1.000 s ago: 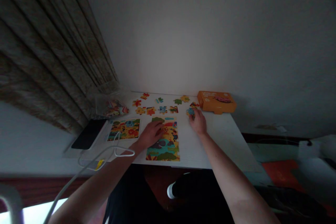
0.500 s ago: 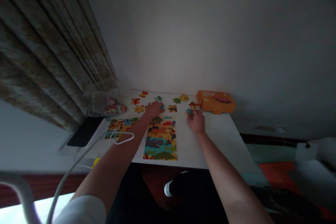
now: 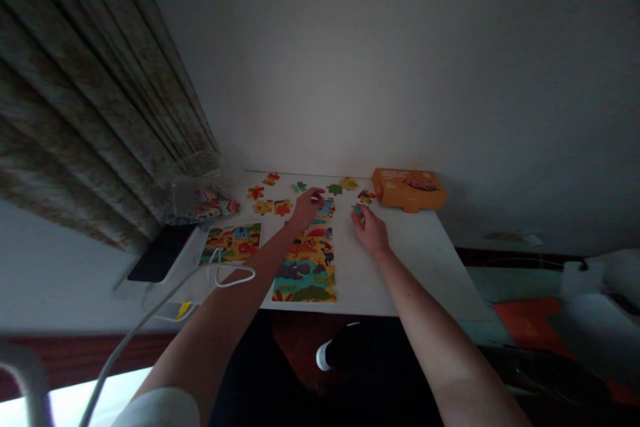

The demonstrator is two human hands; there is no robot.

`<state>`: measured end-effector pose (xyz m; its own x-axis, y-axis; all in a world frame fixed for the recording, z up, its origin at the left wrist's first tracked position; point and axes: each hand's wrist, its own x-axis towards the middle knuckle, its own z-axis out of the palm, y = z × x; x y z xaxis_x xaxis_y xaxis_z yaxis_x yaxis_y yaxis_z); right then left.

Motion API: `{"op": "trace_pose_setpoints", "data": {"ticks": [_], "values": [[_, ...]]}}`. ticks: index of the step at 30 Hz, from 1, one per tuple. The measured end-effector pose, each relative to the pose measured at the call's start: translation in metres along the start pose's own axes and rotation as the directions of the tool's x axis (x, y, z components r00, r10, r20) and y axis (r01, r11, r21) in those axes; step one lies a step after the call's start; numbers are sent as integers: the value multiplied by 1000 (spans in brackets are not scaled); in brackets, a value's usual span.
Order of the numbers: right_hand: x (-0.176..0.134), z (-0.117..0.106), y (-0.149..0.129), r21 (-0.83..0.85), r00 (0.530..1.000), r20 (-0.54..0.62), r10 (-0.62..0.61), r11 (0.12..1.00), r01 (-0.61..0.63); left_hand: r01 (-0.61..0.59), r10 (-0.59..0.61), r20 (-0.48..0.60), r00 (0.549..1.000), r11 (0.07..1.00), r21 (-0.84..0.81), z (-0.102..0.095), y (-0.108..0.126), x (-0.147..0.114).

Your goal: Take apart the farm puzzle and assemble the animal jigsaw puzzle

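My right hand (image 3: 373, 230) pinches a small blue puzzle piece (image 3: 357, 209) just above the white table. My left hand (image 3: 303, 210) reaches over the top of the partly assembled puzzle (image 3: 307, 270), its fingers curved and slightly apart. Beside its fingertips lies a blue and tan puzzle piece (image 3: 327, 208); whether they touch it is hard to make out. My left forearm covers part of the assembled puzzle, which shows a hippo in water. Several loose pieces lie beyond, among them an orange piece (image 3: 283, 207), a green piece (image 3: 335, 189) and a yellow piece (image 3: 349, 183).
An orange puzzle box (image 3: 410, 190) stands at the back right. On the left are a picture card (image 3: 231, 241), a clear plastic container (image 3: 205, 200) and a black phone (image 3: 163, 253). A white cable (image 3: 235, 273) passes over my left forearm. Curtains hang at left.
My left hand has moved right, uncovering the orange piece. Blue now shows at the tan piece beside its fingers. My right hand has shifted slightly left and up with its blue piece.
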<state>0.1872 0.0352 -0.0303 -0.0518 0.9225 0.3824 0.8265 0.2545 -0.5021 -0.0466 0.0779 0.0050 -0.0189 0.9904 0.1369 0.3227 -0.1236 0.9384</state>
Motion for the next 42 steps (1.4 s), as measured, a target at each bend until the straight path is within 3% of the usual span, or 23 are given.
{"op": "trace_pose_setpoints", "data": {"ticks": [6,10,13,15,17,19,22,25,36,42], "values": [[-1,-5,-4,-8,996,73,-53,999,54,-39,41,20,999,996,-86,64,8,-29],[-2,-2,1,-18,995,42,-96,995,97,-40,40,-7,999,997,-64,73,9,-34],[-2,1,6,-58,997,-24,-72,996,70,-144,153,-98,983,985,91,57,11,-45],[-2,3,8,-89,999,-41,-36,996,32,-224,248,-65,967,941,255,37,10,-60],[-1,5,10,-104,999,-34,-4,995,0,-308,302,79,950,870,384,13,7,-79],[0,6,12,-103,999,-36,13,995,-16,-362,315,179,932,836,412,-13,1,-98],[1,7,13,-78,998,-55,18,997,-22,-519,326,423,845,690,505,-48,-8,-117],[1,7,12,-52,997,-67,41,998,-44,-584,281,543,791,610,535,-68,-17,-125],[0,1,8,120,983,-141,118,988,-101,-559,244,543,803,622,548,-71,-25,-130],[-14,12,-6,363,989,-1,148,921,-138,-557,234,552,801,629,542,-71,-25,-130]]}}
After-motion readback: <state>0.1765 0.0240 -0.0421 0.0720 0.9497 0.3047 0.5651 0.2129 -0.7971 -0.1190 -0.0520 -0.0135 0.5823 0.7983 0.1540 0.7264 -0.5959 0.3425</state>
